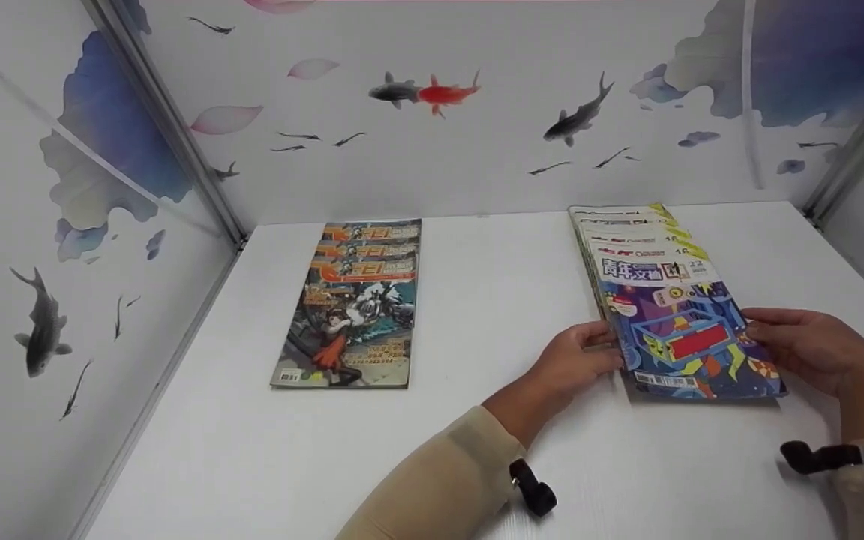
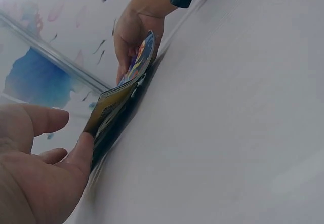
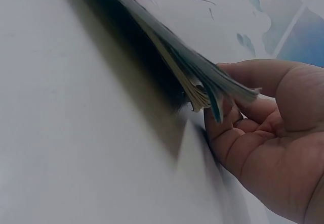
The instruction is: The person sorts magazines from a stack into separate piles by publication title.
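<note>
On the right of the table lies a fanned stack of magazines; the front one has a dark blue cover with colourful drawings. Its near end is raised a little, with shadow beneath. My left hand touches the stack's left edge. In the left wrist view, one digit rests against that edge while another stays apart from it. At the opposite edge my right hand pinches the magazines. The right wrist view has the splayed page edges between the thumb and curled fingers of that hand.
A second fanned stack of magazines lies on the left of the white table. White panels printed with fish and petals stand around the back and sides. Black wrist devices sit by both sleeves.
</note>
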`<state>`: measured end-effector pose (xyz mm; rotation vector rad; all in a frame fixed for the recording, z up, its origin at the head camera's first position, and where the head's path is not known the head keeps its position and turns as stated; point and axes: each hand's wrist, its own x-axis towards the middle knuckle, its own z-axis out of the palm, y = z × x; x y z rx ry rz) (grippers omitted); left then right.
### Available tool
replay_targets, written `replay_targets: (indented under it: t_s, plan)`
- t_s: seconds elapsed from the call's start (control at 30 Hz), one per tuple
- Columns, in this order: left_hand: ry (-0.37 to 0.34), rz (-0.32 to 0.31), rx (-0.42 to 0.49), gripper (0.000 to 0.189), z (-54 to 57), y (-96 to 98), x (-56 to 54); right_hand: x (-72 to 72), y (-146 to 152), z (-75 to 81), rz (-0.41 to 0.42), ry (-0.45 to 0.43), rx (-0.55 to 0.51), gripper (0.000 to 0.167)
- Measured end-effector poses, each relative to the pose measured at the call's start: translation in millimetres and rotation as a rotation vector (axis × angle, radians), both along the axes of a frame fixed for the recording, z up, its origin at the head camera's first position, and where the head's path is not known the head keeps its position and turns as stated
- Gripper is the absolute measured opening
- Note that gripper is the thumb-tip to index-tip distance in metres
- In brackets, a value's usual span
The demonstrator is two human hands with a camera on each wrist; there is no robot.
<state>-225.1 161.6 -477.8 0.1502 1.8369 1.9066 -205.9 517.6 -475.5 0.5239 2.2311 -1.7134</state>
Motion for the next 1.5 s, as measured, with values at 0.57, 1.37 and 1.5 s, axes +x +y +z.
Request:
replay_targets:
  t_s: [0.57, 1.37, 1.5]
  plan:
    - [-0.031, 0.09, -0.024, 0.047, 5.6, -14.2, -10.2, -5.7, -48, 30.8, -0.102, 0.093, 0.055, 0.086]
    - [0.076, 0.183, 0.132, 0.059, 4.7, -190.1, -65.4, -59.7, -215, 41.9, 0.157, 0.192, -0.048, 0.046]
    - [0.072, 0.213, 0.139, 0.059, 5.7, -201.5, -67.2, -59.9, -221, 42.3, 0.17, 0.193, -0.042, 0.045]
